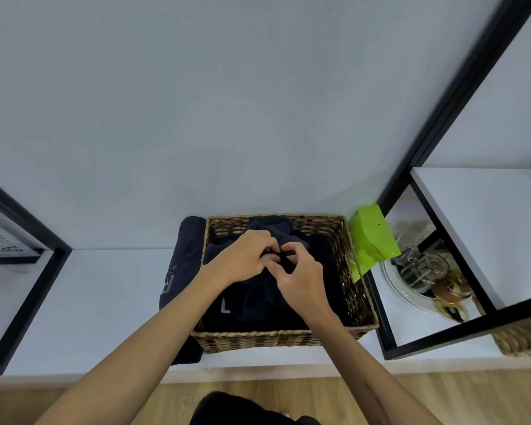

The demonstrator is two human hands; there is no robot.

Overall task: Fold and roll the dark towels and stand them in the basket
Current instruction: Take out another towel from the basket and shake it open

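grip: my left hand and right hand meet over the middle of the rectangular woven wicker basket, fingers of both pressed together, pinching a bunched dark navy terry towel

where the towel is: right under the grip, lying inside the basket, crumpled more than rolled as far as I can tell

progress: honestly looks like early-to-middle. The towels in the basket sit in a dark heap; I can't make out a clean upright roll anywhere

behind the grip: another dark lump pokes up at the far rim, maybe a roll, too dark to tell

left of the grip: one more dark towel with a pale logo lies outside, touching the basket's side, on the white surface. I'd guess that one's left to do

right of the grip: bright green paper bag just beyond the basket

textures: basket is coarse open weave, stiff walls; towels soft, fluffy, floppy, so I reckon rolls will need snug packing to stand
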